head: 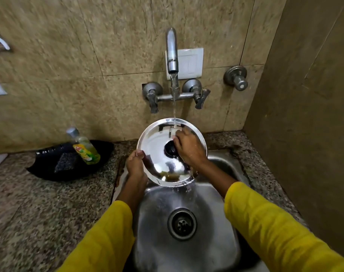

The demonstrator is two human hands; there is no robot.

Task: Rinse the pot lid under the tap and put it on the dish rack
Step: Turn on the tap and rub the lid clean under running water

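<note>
We hold the pot lid (157, 152) tilted over the sink (222, 193), under the tap (172, 54) stream, which hits its far edge. Left hand (134, 164) pinches the left rim; right hand (188, 148) rubs the top face beside the knob (169, 150), not gripping. No dish rack in view, so we judge the left hand, the 1 holding, carries it out.

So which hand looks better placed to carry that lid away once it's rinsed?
Probably the left hand: it already grips the lid's rim, while the right hand lies flat across its wet top.
</note>
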